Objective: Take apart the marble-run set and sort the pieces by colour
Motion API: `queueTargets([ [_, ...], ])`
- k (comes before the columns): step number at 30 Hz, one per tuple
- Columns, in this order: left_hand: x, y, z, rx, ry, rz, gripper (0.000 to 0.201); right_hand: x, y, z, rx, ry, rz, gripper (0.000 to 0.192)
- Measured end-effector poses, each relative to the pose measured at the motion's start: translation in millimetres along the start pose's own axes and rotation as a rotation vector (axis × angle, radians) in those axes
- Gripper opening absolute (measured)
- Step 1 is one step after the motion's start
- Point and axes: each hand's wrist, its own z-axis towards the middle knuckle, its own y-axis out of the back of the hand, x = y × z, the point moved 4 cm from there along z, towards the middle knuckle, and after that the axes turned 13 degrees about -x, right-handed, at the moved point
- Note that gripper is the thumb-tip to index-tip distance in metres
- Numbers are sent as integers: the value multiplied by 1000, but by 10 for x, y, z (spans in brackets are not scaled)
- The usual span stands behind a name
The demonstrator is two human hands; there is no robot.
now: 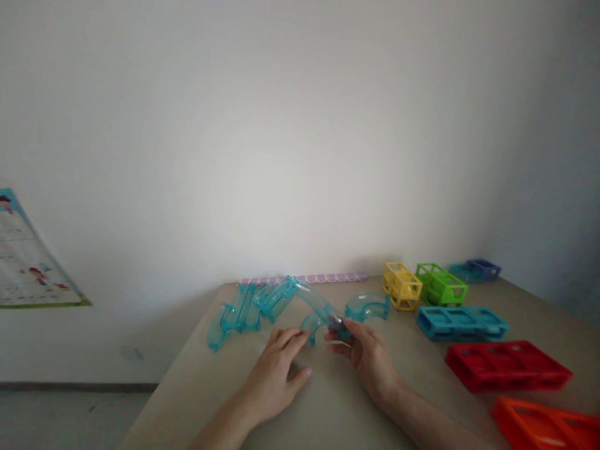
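Observation:
A long translucent teal toy track piece point(312, 296) slopes from upper left down into my right hand point(370, 359). Thumb and fingers of that hand are closed round its near end. My left hand point(276, 375) lies low over the table, thumb spread away from the fingers, holding nothing that I can see. Its fingertips are by a small curved teal piece point(310, 325); whether they touch it I cannot tell. Behind my right hand rests a curved teal track piece point(366, 304). To the left, several straight teal track pieces point(244, 307) lie bunched together.
On the right of the table point(187, 400) stand yellow point(402, 286) and green point(440, 284) open frames, and blue point(462, 323), red point(507, 367) and orange point(548, 428) frame blocks. Behind them sits a dark blue piece point(484, 269). A purple patterned strip point(328, 278) runs along the wall.

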Motion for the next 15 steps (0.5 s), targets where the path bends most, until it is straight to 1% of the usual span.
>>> queueTargets([
  [3,24,39,21,-76,24,34,47,-9,-51,-46,43,-96,26,26],
  [6,99,58,30,-139,66,48,44,-22,-81,-68,73,-181,52,23],
  [10,237,29,16,-205,155,4,35,-50,-68,-52,39,-279,122,20],
  [13,323,20,23,-264,188,5,30,-59,-49,-42,33,-315,173,21],
  [15,377,51,56,-304,167,65,25,-62,-47,-48,62,-313,179,21],
])
